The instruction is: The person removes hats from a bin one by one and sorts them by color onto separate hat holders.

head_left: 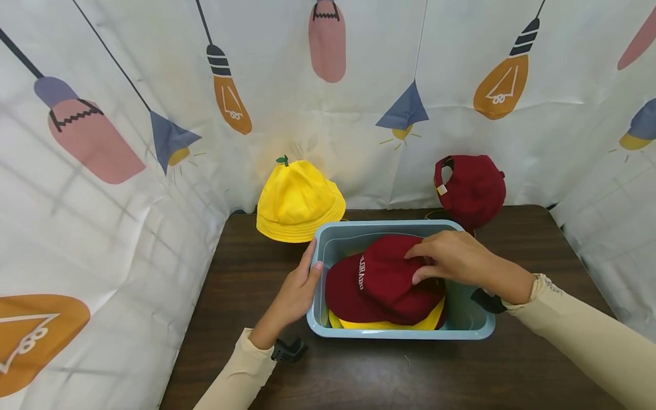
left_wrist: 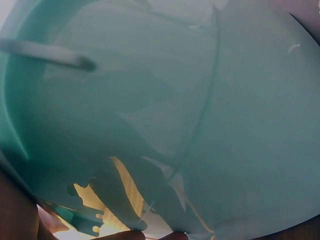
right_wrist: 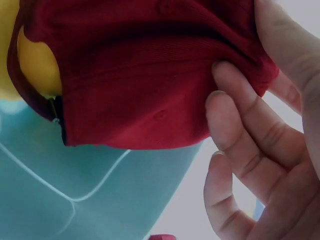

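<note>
The right hand [head_left: 458,259] pinches the red baseball cap [head_left: 384,273] between its thumb and fingers, on the side away from the brim. The cap lies on top of the pile in the blue bin [head_left: 400,335], with its brim to the left and white letters on its front. The left hand [head_left: 294,296] holds the bin's left edge, thumb over the rim and fingers outside. The step in hand seems to be handling this top cap while the bin is kept steady. To move the cap, the next move calls for a firm pinch that leaves the hats below alone.

Now count: one bin, two hands, and one yellow bucket hat [head_left: 299,196] with a green sprout at the back left. One other red cap [head_left: 476,191] is at the back right. Under the top cap, yellow cloth [head_left: 410,326] shows, and a bit of dark red [head_left: 442,319] too. I cannot tell how many hats are down there.
</note>
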`<state>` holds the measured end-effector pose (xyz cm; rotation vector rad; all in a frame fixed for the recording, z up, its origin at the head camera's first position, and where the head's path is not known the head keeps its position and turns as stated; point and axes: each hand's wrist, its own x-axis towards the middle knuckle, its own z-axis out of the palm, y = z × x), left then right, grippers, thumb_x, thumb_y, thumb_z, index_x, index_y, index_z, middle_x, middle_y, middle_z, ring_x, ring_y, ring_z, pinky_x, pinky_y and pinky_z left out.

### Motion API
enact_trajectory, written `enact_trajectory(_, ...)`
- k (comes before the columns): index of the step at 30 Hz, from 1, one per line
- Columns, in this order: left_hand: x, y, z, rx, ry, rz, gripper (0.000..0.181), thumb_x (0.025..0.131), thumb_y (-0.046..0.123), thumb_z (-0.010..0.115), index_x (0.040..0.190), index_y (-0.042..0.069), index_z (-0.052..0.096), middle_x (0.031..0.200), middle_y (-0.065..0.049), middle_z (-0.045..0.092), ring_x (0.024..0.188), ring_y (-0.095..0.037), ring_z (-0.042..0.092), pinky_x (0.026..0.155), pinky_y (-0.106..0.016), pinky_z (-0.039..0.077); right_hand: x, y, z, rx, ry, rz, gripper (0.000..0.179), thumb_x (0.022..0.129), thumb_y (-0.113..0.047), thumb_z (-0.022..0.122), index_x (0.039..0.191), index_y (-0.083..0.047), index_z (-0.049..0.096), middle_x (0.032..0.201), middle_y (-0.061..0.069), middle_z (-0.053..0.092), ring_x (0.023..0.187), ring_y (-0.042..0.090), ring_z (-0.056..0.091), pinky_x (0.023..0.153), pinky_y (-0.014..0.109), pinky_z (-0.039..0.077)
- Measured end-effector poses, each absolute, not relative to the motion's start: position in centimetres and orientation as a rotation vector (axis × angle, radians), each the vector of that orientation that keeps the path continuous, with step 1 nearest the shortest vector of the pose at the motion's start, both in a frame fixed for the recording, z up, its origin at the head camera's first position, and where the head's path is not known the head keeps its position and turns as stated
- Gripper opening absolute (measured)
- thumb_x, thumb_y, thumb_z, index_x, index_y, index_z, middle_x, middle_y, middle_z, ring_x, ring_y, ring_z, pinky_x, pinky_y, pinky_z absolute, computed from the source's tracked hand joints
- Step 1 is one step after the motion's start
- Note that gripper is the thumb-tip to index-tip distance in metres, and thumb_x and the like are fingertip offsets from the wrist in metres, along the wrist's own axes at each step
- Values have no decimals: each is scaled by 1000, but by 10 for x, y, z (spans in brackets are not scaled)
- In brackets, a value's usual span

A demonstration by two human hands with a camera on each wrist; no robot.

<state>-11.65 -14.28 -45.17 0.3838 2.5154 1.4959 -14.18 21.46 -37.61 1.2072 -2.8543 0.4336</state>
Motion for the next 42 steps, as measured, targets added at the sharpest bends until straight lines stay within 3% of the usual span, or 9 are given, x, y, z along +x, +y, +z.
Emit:
enact_trajectory(6, -117, -142, -451, 391, 2530, 1484, 66, 110, 31, 45, 166, 29, 8, 168, -7, 30, 134, -39, 53, 96, -58, 55, -143, 213, -380, 1182, -2799, 531, 36, 76, -42, 88, 104, -23, 78, 85, -15, 72, 69, -3, 55, 59, 18, 49)
enact_trajectory(17, -117, -141, -449, 407, 2512, 1497, 67, 110, 34, 44, 166, 28, 8, 168, -8, 28, 136, -39, 51, 97, -59, 54, -142, 213, -383, 1108, -2725, 684, 38, 73, -35, 91, 106, -22, 79, 93, -13, 76, 77, -1, 62, 63, 18, 54)
enact_trajectory(36, -117, -143, -450, 427, 2512, 1502, 66, 110, 36, 43, 166, 27, 8, 170, -6, 24, 143, -39, 44, 103, -61, 48, -144, 207, -375, 1083, -2589, 661, 37, 72, -36, 92, 104, -21, 79, 88, -12, 76, 67, -2, 58, 57, 17, 50)
enact_trajectory(42, -117, -143, -451, 425, 2515, 1498, 66, 110, 37, 42, 166, 28, 8, 170, -5, 23, 144, -39, 43, 105, -62, 46, -141, 206, -366, 1095, -2616, 608, 34, 76, -29, 91, 105, -17, 78, 85, -10, 75, 64, -2, 57, 57, 18, 51)
